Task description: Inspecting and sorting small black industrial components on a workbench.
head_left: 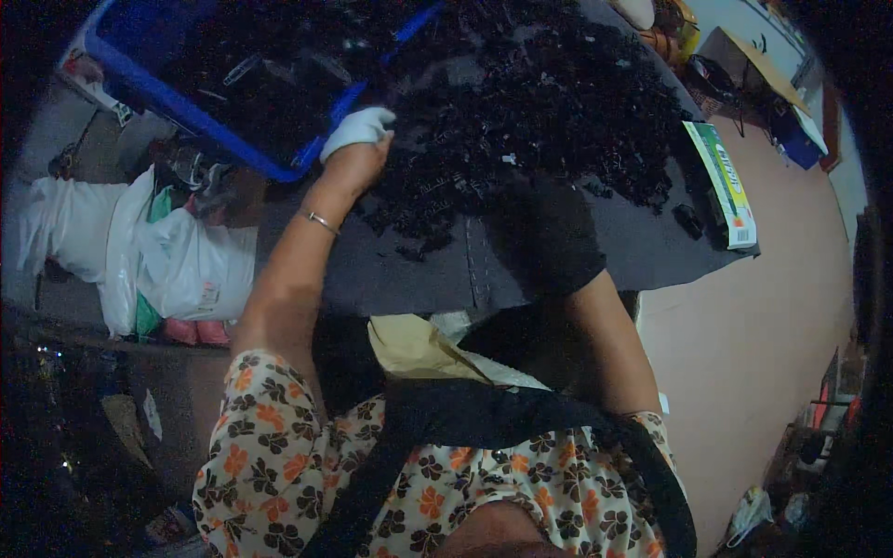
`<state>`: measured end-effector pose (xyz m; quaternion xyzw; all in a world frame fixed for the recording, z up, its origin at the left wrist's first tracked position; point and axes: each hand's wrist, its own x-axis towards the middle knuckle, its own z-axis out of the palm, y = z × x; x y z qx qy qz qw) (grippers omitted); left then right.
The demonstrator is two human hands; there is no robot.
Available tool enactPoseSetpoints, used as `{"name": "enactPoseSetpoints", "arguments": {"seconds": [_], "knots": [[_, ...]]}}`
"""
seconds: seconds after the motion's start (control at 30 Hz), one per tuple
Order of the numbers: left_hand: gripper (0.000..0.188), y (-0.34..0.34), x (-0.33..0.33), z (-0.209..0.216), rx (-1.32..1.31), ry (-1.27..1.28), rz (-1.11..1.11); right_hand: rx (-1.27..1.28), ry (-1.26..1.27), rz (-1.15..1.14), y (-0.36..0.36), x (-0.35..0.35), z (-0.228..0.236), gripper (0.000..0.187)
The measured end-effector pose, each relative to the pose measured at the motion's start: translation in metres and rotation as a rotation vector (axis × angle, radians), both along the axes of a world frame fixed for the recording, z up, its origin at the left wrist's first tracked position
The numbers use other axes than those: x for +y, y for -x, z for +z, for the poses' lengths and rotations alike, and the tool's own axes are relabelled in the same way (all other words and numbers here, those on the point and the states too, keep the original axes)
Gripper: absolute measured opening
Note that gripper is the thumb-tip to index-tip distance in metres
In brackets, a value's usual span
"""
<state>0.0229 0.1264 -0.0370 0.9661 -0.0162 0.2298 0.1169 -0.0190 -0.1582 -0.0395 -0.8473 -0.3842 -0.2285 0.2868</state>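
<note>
A broad heap of small black parts (521,102) covers the dark grey cloth on the table. My left hand (361,136), in a white glove, is at the near right corner of a blue plastic crate (223,139), beside the heap. Its fingers look curled together; what they hold, if anything, is too dark to make out. Further right, my right hand (547,228) is in a black covering that reaches the forearm and rests at the heap's near edge. Its fingers merge with the dark parts. More black parts and a few clear pieces lie inside the crate.
White plastic bags (191,260) stand left of the table. A green and white box (721,186) lies at the right edge of the cloth (409,284), with a small black object (688,221) beside it. Brown paper (419,349) sits below the front edge. A dark blue box (798,138) stands beyond, at right.
</note>
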Motion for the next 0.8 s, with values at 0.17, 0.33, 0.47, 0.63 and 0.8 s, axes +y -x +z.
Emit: {"name": "enactPoseSetpoints", "arguments": {"seconds": [0.17, 0.33, 0.47, 0.63, 0.8], "knots": [[0.018, 0.032, -0.025, 0.016, -0.224, 0.187, -0.163, 0.102, -0.044, -0.051, 0.005, -0.006, 0.012, 0.016], [0.018, 0.062, -0.062, 0.034, 0.204, 1.086, -0.239, 0.245, -0.197, -0.051, 0.009, -0.015, 0.017, 0.013], [0.015, 0.077, -0.085, 0.032, 0.165, 1.033, -0.327, 0.224, -0.309, -0.031, 0.010, -0.016, 0.010, 0.008], [0.021, 0.081, -0.096, 0.021, 0.032, 0.715, -0.462, 0.149, -0.431, 0.043, 0.021, -0.013, 0.016, 0.008], [0.029, 0.085, -0.107, 0.028, -0.006, 0.575, -0.518, 0.061, -0.347, 0.136, 0.018, -0.016, 0.010, 0.012]]}}
